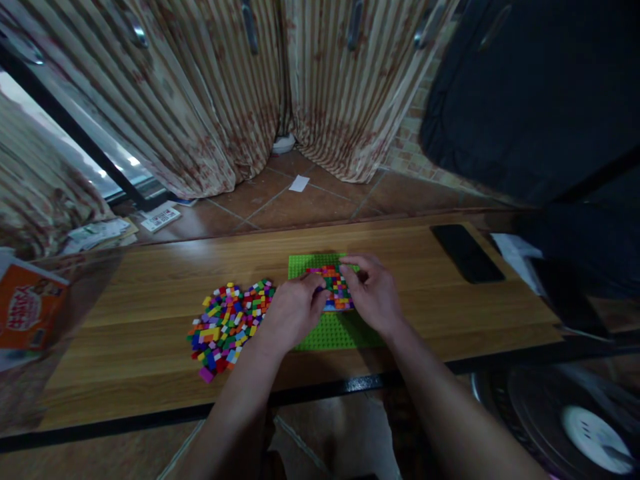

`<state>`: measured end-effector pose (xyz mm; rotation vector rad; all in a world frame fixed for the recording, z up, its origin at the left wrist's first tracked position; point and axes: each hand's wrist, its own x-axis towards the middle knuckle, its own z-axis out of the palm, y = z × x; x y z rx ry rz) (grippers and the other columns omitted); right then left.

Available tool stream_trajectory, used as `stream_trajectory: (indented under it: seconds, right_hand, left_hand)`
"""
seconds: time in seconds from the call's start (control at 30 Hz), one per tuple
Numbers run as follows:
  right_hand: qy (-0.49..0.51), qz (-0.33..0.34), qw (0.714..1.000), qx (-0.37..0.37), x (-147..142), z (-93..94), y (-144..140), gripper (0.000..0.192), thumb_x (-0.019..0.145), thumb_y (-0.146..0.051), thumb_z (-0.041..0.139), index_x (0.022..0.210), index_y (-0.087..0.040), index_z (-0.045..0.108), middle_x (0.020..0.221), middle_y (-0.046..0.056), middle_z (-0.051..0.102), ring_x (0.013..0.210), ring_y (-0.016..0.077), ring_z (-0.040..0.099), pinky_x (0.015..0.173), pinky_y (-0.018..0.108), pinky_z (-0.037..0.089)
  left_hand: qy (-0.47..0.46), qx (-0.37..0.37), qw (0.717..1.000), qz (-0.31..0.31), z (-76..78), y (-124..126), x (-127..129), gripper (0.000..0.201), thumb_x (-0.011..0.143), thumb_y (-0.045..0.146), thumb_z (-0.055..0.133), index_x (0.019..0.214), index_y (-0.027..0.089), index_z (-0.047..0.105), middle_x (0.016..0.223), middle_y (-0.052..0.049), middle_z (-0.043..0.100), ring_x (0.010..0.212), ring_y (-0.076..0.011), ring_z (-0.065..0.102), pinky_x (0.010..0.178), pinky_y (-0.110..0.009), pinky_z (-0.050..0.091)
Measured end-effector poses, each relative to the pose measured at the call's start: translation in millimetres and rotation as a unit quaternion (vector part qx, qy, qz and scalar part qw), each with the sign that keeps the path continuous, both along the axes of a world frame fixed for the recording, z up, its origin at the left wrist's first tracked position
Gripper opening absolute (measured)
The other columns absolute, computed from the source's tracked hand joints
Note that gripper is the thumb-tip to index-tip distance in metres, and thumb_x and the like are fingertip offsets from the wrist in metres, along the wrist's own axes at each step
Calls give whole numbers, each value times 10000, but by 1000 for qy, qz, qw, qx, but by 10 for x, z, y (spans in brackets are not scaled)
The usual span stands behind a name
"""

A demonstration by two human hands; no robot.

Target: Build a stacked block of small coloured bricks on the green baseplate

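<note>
A flat green studded plastic baseplate is laid on the long wooden tabletop, directly under both hands. On its upper middle a patch of small multicoloured bricks is already pressed in place, framed between the two hands. The left hand is curled with its fingertips drawn together at the patch's left edge, apparently pinched on a tiny piece, though the piece itself cannot be made out. The right hand is arched over the patch's right side, thumb and forefinger brought close at its top edge; whether anything is gripped there cannot be told. Just to the left of the left hand a loose heap of small coloured plastic bricks is spread on the wood. Well to the right of the right hand a black slab-shaped phone is lying flat.

For the placing to be done well, the plate is best steadied with one hand while each piece is aligned squarely over its stud and pressed straight down.
</note>
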<state>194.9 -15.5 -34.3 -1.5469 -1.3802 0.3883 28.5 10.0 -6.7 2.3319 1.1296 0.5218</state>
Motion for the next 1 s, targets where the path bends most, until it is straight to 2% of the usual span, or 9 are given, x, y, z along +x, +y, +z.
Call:
stream_trajectory:
  seconds: [0.1,0.2,0.3,0.43,0.53,0.67,0.77,0.93,1.0]
  right_hand:
    - [13,79,996,50,2,64,-53,170,884,-250,586,975,-252,730,1152,65,651,992,194,643,849,366,527]
    - [-4,184,981,63,-17,128,-105,210,880,-185,586,1012,-271,725,1154,49,661,1050,188,632,933,390,504]
    - [-22,217,974,56,-40,152,-122,273,869,-141,590,1064,-286,713,1113,36,684,1065,190,626,946,407,499]
    - [-2,190,980,50,-49,132,-100,217,889,-169,604,999,-298,740,980,15,718,972,176,654,874,370,521]
    - [20,161,986,48,-39,110,-81,173,894,-192,608,931,-279,753,898,10,720,890,165,667,803,328,531]
    - [51,77,993,67,9,74,-54,134,873,-207,621,889,-254,745,867,12,718,837,166,665,759,313,527]
    - [91,11,992,82,55,44,-26,110,845,-213,637,867,-239,742,833,12,711,796,169,661,725,311,525]
    - [110,-5,991,79,60,34,-16,107,832,-216,640,857,-223,743,829,18,709,791,169,663,722,309,524]
    - [105,4,992,72,44,43,-23,115,835,-216,633,866,-220,744,842,21,712,801,169,665,730,311,523]
  left_hand:
    - [-59,-48,997,1,-10,13,-30,124,906,184,517,873,161,635,765,-12,644,666,-132,573,644,-247,411]
    - [-133,-114,985,-1,-36,40,-42,156,914,219,500,888,160,642,756,-1,634,680,-128,571,653,-240,421]
    - [-198,-172,965,2,-55,69,-33,177,905,262,514,852,148,639,723,11,603,661,-118,540,633,-232,416]
    - [-251,-220,943,5,-47,84,-16,228,894,280,522,782,136,659,665,27,559,615,-99,484,595,-219,394]
    - [-253,-212,944,12,-36,79,-15,225,890,268,531,807,144,699,693,20,606,636,-103,513,619,-221,413]
    - [-200,-163,965,51,-41,66,-25,198,886,209,526,943,169,711,832,-16,709,750,-142,625,721,-260,478]
    - [-162,-99,980,64,-56,52,-34,202,863,168,558,1040,180,654,924,-36,727,847,-165,670,787,-287,503]
    - [-132,-32,990,37,-87,33,-40,36,858,185,609,886,207,602,775,20,688,704,-129,654,675,-243,487]
    - [-113,-17,993,20,-94,30,-32,46,855,166,612,833,207,609,768,25,685,700,-121,646,666,-233,473]
